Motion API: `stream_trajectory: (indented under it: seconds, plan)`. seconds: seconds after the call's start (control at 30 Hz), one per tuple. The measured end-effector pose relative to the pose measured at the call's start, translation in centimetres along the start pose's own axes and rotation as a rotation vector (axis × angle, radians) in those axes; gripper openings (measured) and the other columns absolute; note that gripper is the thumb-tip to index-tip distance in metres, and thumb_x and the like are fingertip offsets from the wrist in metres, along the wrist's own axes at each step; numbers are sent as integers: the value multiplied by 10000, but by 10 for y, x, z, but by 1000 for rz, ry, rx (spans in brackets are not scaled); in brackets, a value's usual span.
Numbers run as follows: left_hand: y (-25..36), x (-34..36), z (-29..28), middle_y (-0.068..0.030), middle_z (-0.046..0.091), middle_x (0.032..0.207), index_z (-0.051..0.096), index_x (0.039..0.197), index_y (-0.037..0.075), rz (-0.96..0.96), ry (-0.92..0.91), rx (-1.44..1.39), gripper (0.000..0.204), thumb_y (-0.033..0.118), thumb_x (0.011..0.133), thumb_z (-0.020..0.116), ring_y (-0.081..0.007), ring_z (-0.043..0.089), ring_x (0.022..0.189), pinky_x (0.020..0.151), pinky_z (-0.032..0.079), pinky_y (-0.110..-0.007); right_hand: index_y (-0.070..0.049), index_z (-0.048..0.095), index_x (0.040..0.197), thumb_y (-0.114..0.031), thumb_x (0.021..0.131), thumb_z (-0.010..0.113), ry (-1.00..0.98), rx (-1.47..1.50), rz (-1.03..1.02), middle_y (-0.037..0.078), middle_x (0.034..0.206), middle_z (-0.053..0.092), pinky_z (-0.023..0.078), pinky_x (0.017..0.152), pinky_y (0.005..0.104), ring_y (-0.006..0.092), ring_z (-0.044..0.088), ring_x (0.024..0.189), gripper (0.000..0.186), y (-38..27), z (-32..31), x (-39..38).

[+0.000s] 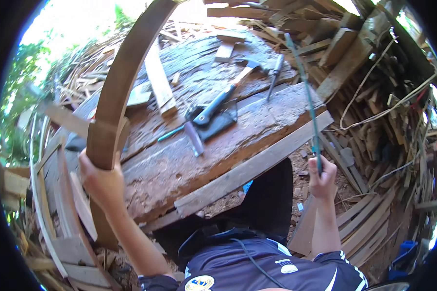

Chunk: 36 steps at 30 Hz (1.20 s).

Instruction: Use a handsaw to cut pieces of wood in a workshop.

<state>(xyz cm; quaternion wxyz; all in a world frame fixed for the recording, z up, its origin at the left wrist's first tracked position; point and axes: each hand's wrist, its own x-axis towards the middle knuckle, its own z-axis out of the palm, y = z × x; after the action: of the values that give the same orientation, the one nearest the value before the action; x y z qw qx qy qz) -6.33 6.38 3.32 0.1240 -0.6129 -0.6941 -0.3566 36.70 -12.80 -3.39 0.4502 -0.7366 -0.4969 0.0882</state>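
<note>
My left hand (102, 177) is closed around a long curved wooden piece (115, 92) that rises past the bench's left side. A shorter wooden piece (65, 118), smeared by motion, juts out leftward from it. On the right, my right hand (322, 177) grips the lower end of a long thin green tool (306, 87), held nearly upright beyond the bench's right end. It is seen edge-on, so its kind cannot be told. Between my hands, a hammer (218, 101) with a dark blue handle lies on the thick, rough wooden bench (179, 167), partly over a black pouch or cloth (219, 125).
Near the hammer lie a slim dark-shafted hand tool (275, 75), a purplish bar (194, 138) and a teal stick (171, 133). A pale board (158, 80) and a small block (224, 51) rest farther back. Scrap wood (369, 116) piles up right; curved pieces (65, 194) stand left.
</note>
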Motion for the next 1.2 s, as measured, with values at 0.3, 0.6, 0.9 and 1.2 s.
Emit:
stream_trajectory:
  seconds: [0.3,0.6,0.9,1.2]
  plan:
    - [-23,0,46,-169,640,1076,560,1143,45,-6,-130,143,482,140,756,831,-406,621,1057,894,482,-504,-57,588,701,-489,935,689,47,-515,-353,151,648,587,475,533,452,396,616,604,502,11,53,69]
    - [-50,13,54,-150,637,1093,552,1165,45,-38,-201,136,498,192,773,822,-379,621,1082,920,485,-492,-76,585,656,-430,874,739,39,-746,-443,118,669,595,477,622,445,326,611,677,444,-2,60,92]
    - [-50,8,37,-159,588,1157,552,1167,22,-120,-262,101,494,174,781,820,-417,620,1076,906,507,-501,-63,676,803,-195,876,734,75,-662,-412,116,855,660,489,789,450,330,618,860,162,-36,107,116]
    - [-53,9,14,-153,599,1143,565,1201,9,-116,-108,12,537,167,769,842,-387,619,1091,923,499,-480,-85,719,1114,-55,888,611,-256,-268,-758,119,1125,702,517,951,419,317,639,1091,252,-131,258,163]
